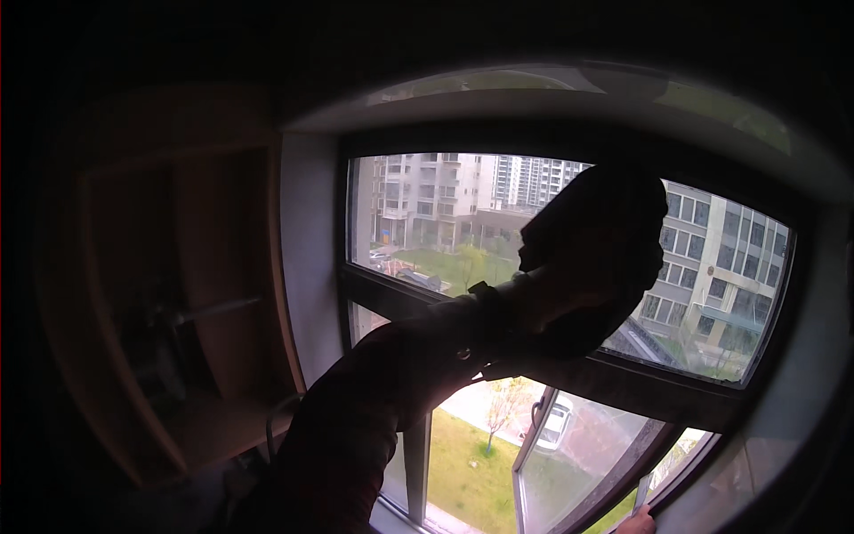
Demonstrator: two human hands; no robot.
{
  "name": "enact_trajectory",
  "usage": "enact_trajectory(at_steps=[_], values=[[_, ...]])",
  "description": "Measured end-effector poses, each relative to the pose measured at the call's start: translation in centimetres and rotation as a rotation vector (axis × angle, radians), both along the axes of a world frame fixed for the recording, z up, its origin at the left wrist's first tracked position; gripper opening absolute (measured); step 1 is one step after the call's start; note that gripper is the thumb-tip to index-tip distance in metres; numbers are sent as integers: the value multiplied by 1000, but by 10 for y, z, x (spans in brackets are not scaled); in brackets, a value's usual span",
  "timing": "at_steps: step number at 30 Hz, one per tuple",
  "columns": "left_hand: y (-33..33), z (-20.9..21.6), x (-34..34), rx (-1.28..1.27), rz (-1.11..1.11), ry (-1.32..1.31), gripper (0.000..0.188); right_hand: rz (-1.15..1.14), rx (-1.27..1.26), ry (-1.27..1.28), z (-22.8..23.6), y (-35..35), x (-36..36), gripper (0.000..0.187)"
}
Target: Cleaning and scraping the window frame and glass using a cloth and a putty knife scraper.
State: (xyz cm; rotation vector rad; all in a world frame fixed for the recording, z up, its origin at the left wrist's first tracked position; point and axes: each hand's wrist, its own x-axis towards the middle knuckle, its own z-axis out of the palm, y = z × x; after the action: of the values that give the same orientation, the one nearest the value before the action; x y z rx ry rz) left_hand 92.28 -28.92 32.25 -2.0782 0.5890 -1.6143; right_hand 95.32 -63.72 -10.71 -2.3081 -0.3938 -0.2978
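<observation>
My left arm rises from the lower left in a dark sleeve, crossing in front of the window. My left hand (594, 271) is a near-black silhouette against the upper window pane (738, 267). Its outline is broad and bulky, with knuckle-like bumps on the right side and a jagged left edge. A dark thing seems bunched in it, too shadowed to name. At the bottom right, only a few fingers of my right hand (637, 521) show, closed round the edge of the window frame (656, 463). Left of them, a hinged lower sash (578, 463) stands tilted outward.
A dim wooden cabinet (285, 338) with open shelving stands at the left, holding a pale rod-like thing (218, 310). The pale window reveal (311, 240) runs beside it. Outside, far below, lie grass (463, 454), a white car (556, 423) and tall buildings (436, 191).
</observation>
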Motion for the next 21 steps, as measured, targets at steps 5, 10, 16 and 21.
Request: enact_trajectory(at_steps=[5, 10, 16, 21], values=[[-32, 3, 55, 69, -204, 4, 23, 41, 201, 12, -40, -11, 19, 15], [20, 10, 33, 94, 56, -137, 16, 117, 564, 6, -107, -37, 59, 14], [131, 7, -8, 115, 693, -178, 10, 225, 1054, 326, -108, -49, 70, 9], [238, -2, -63, 37, 1167, -211, 10, 88, 972, 250, -62, -18, 33, 9]])
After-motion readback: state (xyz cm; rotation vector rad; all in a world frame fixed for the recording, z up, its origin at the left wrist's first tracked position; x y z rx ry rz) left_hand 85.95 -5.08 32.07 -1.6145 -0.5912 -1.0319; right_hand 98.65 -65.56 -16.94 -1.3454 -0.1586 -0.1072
